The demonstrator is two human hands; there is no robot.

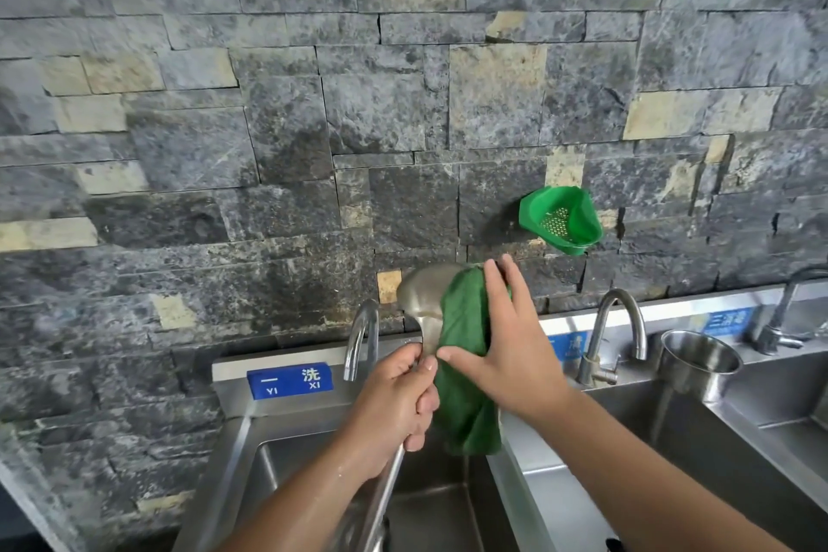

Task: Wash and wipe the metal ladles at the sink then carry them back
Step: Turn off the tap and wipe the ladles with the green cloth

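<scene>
Head view: the ladle [423,296] is held upright by the left hand [394,399], bowl on top; a green cloth [466,354] is pressed on it by the flat right hand [506,350].

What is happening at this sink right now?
A person is wiping a metal ladle above the left sink basin. The left hand grips the ladle's handle and holds the bowl up in front of the stone wall. The right hand presses a green cloth against the bowl, fingers spread over it. No water is running from the taps. A steel cup sits by the next basin, and a green strainer hangs on the wall.
</scene>
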